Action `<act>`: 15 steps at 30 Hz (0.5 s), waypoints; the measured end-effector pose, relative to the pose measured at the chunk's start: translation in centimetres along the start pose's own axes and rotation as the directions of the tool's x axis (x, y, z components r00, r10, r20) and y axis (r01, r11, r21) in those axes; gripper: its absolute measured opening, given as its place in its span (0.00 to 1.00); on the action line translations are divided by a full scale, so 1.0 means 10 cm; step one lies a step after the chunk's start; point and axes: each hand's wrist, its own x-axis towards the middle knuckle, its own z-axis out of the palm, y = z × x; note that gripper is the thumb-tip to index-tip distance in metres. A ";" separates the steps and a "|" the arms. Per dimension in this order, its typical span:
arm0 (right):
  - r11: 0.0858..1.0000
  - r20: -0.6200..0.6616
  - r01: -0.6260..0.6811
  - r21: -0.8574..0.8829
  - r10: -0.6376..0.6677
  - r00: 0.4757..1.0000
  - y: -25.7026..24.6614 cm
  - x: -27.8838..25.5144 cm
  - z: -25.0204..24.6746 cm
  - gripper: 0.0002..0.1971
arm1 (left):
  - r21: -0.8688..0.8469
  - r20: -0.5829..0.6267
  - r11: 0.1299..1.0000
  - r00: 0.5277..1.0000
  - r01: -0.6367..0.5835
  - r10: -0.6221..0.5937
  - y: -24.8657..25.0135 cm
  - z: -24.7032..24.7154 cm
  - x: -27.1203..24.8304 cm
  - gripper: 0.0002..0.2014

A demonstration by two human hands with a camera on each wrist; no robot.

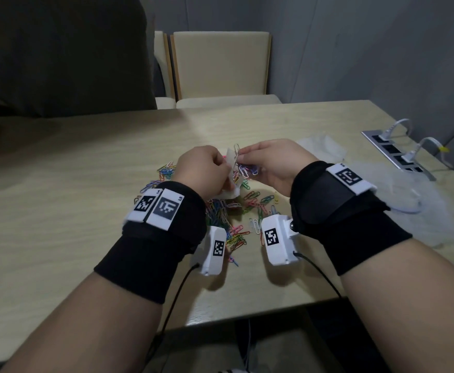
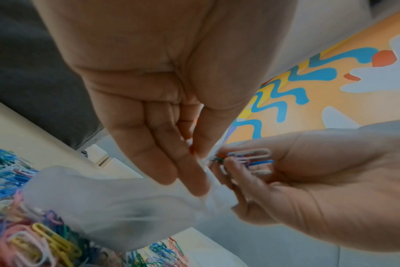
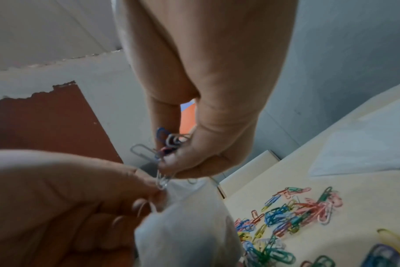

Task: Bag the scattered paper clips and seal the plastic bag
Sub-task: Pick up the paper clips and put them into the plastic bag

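My left hand (image 1: 209, 168) pinches the top edge of a small cloudy plastic bag (image 1: 231, 184) above the table; the bag (image 2: 117, 204) hangs below its fingers (image 2: 189, 173). My right hand (image 1: 263, 162) pinches a bunch of coloured paper clips (image 1: 246, 168) right at the bag's mouth. The bunch (image 3: 169, 142) sits between thumb and fingers, one silver clip touching the bag (image 3: 189, 216) rim. Many coloured paper clips (image 1: 228, 214) lie scattered on the table under both wrists, seen also as the pile (image 2: 23, 234) and the scatter (image 3: 292, 209).
The wooden table (image 1: 72, 184) runs to a near edge by my forearms. More clear plastic bags (image 1: 325, 149) and crumpled plastic (image 1: 422, 200) lie to the right. A socket strip (image 1: 398, 154) with cables sits at the far right. Cream chairs (image 1: 220, 68) stand behind.
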 end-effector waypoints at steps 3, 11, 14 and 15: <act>0.999 -0.048 -0.050 -0.002 0.050 0.998 -0.03 0.01 0.07 0.03 | 0.007 0.009 1.000 1.000 -0.012 0.012 0.03 0.01 -0.02 0.11; 0.964 0.012 -0.111 -0.242 0.117 0.993 -0.14 0.00 0.11 0.11 | 0.026 -0.015 1.000 1.000 0.012 -0.012 0.01 0.00 -0.01 0.08; 0.949 -0.008 -0.074 -0.307 0.075 0.997 -0.18 -0.04 0.12 0.11 | 0.037 -0.037 0.999 0.999 0.015 -0.014 0.01 0.00 -0.02 0.08; 0.939 -0.011 -0.043 -0.342 0.042 0.999 -0.18 -0.04 0.11 0.13 | 0.047 -0.051 0.999 0.999 0.015 -0.013 0.01 -0.01 -0.01 0.08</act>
